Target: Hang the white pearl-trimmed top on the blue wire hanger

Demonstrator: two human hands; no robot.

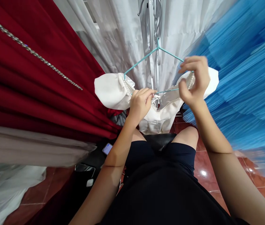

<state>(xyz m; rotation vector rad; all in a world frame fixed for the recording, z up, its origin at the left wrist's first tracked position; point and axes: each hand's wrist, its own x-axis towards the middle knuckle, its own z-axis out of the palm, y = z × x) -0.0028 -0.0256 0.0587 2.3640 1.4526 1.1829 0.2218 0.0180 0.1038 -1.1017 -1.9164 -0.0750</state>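
A white dress (156, 117) with puffed sleeves and pearl trim hangs on a thin turquoise hanger (142, 58). My left hand (140, 104) is closed at the neckline, its fingertips pinching the fabric edge beside the hanger's lower bar; the exact grip is partly hidden. White lacing shows just right of those fingertips. Around the right shoulder, my right hand (195, 79) is slightly blurred, with thumb and fingers curved and apart. It is in front of the hanger's right end and the pearl strap, and nothing is visible between its fingers.
Red drapery (52, 81) is on the left, with a beaded chain (32, 51) across it. Blue ruffled tulle (242, 84) fills the right. White fabric and a metal rack (150, 37) stand behind. A lit phone (107, 148) lies on a dark surface left of my legs.
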